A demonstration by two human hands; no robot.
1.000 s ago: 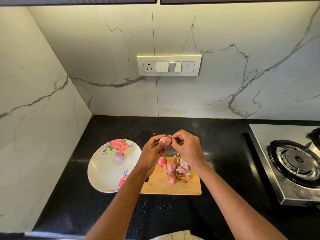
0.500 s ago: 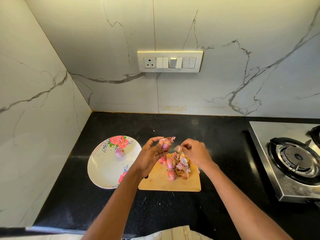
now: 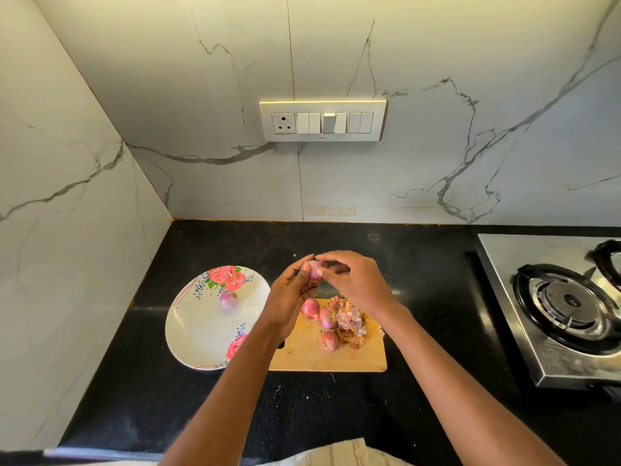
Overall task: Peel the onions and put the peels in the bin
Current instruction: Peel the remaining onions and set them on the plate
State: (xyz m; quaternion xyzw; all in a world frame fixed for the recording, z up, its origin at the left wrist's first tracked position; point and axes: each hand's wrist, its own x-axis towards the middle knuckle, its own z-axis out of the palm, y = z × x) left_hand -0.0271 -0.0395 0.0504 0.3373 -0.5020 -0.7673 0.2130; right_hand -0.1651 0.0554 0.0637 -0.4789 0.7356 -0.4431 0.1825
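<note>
Both hands around small onion, grip mostly hidden

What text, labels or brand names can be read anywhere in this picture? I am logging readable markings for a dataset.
None can be read.
switch panel: a tiny mark along its lower edge, too small to read.
plate: only a printed flower pattern, no words.
stove: no label visible.
cutting board: no marking visible.
</note>
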